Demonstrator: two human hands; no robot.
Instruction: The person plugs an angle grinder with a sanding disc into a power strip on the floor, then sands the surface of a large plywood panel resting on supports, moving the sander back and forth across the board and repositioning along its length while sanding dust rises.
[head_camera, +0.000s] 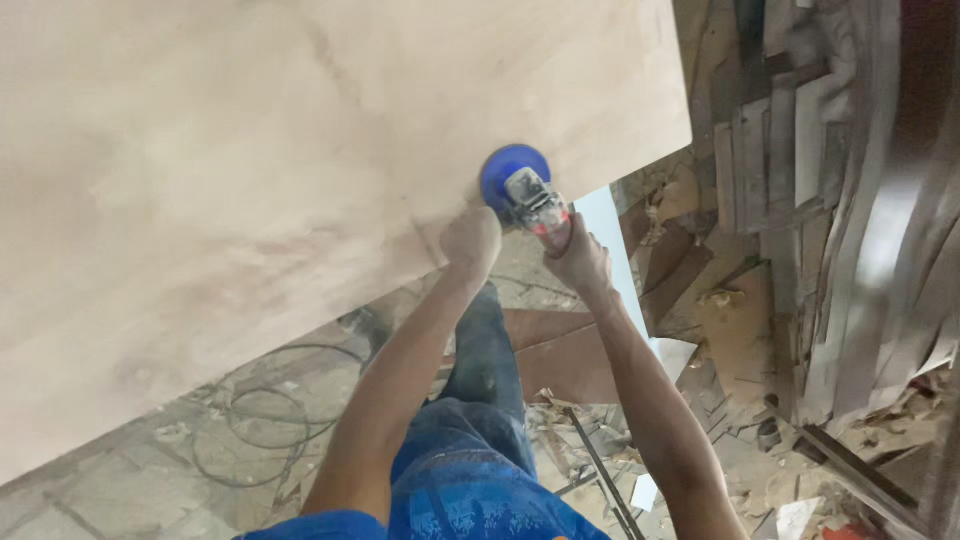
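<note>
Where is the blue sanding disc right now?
In the head view, the blue sanding disc sits at the wooden board's lower right edge, just above both hands, right of centre.

A broad pale plywood tabletop (250, 150) fills the upper left of the frame with a blue-disc sander (520, 185) resting at its lower right edge, while the dusty floor (120, 480) below carries coiled black cable (260, 420) and wood offcuts (720, 310) at right.

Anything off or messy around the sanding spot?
Floor is messy: a loose cable coils under the plywood sheet, offcuts heaped on the right. Right hand grips the sander at the edge; left hand braces beside it.
</note>
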